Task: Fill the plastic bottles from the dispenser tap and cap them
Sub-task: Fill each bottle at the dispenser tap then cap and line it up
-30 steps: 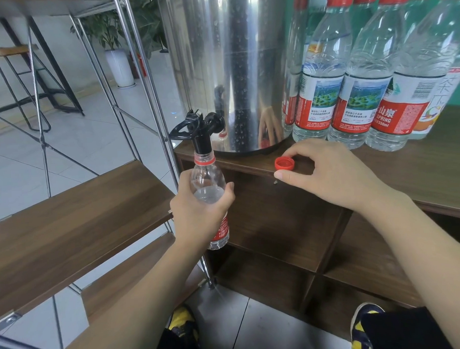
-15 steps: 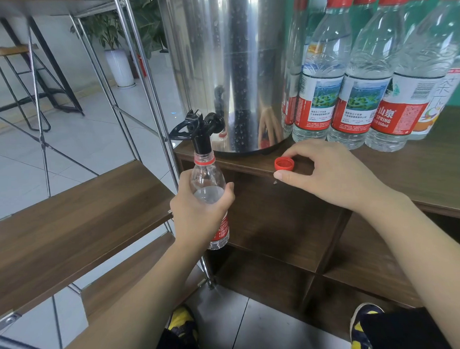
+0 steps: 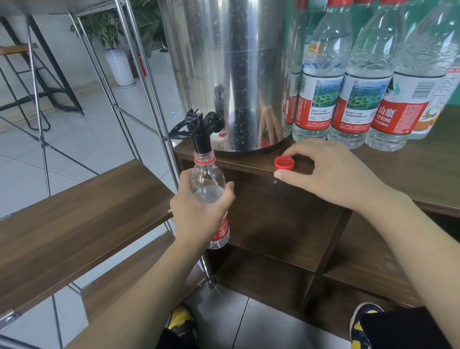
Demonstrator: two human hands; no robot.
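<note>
One bottle under the tap: a person is holding a clear plastic bottle [image 3: 207, 186] upright beneath the black dispenser tap [image 3: 201, 133], its open neck sitting right at the spout.
Left hand: the left hand [image 3: 199, 215] is wrapping its fingers and thumb round the bottle's middle, arm reaching up from below, wrist roughly level with the label.
Fill level: water is standing about at the shoulder of the bottle, so filling is looking well advanced but not finished; whether water is running right now is not clear.
Bottle axis: the long axis is running vertically, neck up, base hanging free in front of the counter [image 3: 421, 171] edge with nothing under it.
Red cap: the red cap [image 3: 284, 163] is lying open side up on the counter, near the front edge, to the right of the bottle and a little above its shoulder.
Right hand: the right hand [image 3: 326, 172] is resting on the counter with thumb and forefinger curling round the cap, touching or nearly touching it, seemingly not lifting it.
Key relation: the cap is lying right at the right hand, apart from the bottle's neck; capping will likely mean bringing neck and cap together once the bottle is leaving the spout.
Backdrop: the steel dispenser [image 3: 229, 68] is standing on the counter, with a row of capped bottles [image 3: 351, 84] just beside it.
</note>
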